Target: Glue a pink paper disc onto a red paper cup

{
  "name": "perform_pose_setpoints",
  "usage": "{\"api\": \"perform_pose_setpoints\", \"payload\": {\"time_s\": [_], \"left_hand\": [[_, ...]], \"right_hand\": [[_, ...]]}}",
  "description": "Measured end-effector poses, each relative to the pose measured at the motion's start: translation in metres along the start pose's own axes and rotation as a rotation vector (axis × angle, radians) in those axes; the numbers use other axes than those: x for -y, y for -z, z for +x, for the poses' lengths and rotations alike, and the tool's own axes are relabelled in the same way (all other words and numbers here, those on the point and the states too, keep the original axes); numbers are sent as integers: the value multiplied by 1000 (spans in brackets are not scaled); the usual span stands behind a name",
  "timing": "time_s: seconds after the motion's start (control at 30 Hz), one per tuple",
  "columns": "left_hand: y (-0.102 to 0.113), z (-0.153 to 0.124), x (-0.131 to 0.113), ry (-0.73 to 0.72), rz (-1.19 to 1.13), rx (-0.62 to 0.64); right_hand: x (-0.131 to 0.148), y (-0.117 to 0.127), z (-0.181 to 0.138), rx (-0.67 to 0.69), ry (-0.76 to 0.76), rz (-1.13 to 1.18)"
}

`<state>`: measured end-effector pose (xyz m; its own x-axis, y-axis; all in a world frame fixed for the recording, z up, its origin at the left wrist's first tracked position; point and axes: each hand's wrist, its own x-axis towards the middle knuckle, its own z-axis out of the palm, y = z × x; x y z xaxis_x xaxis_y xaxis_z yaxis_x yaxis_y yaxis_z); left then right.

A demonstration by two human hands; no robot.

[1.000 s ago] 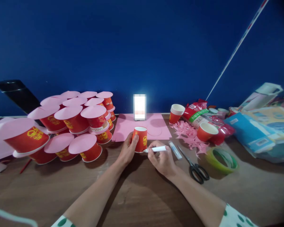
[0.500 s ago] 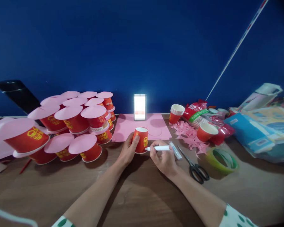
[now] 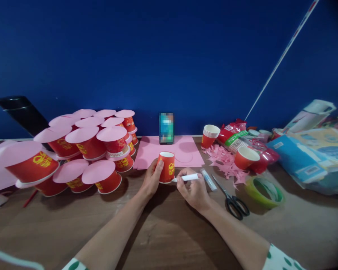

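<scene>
Blue wall (image 3: 169, 56) behind brown tabletop (image 3: 169, 236); left grip (image 3: 152, 177) holds red cup (image 3: 166, 168).

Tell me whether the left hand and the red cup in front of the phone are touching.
Touching. The head view shows the left hand gripping the red cup by its side, the thumb overlapping its wall.

No text is legible. Yellow characters (image 3: 171, 169) on the red cup (image 3: 163, 168) and white lettering (image 3: 237, 137) on the red package (image 3: 228, 128) cannot be read.
</scene>
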<state>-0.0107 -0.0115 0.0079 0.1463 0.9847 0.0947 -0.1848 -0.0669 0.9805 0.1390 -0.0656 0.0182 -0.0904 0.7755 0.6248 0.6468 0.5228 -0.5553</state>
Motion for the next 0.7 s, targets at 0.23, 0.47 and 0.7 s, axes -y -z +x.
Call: {"api": "perform_pose_setpoints", "payload": {"time_s": [0.23,0.47,0.7], "left_hand": [[2,0,3,-31,32,-18],[3,1,4,-18,13,0],[2,3,7,4,-31,-64]], "right_hand": [[0,-1,-1,2,7,-5],[1,-1,-1,-10,25,14],[3,2,-4,-109,-24,89]]}}
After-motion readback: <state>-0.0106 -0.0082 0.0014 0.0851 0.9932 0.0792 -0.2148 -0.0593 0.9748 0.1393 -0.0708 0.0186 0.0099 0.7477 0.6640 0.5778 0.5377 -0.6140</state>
